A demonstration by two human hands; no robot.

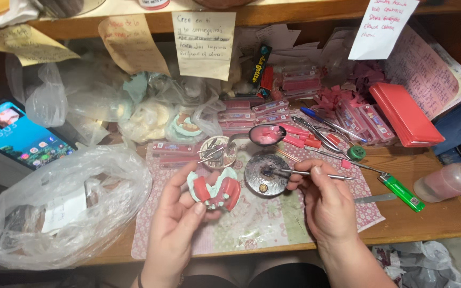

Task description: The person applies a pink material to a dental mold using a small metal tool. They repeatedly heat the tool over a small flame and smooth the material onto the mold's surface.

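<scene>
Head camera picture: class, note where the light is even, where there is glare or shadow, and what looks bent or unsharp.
Head view: even, warm light on both hands and the dental model; glare on the plastic bag and the phone; deep shadow below the table edge; the shelf bows from lens distortion; the notes' writing is soft.

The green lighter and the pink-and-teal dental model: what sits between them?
In the head view, the round metal dish and the right hand holding a thin metal tool lie between them.
</scene>
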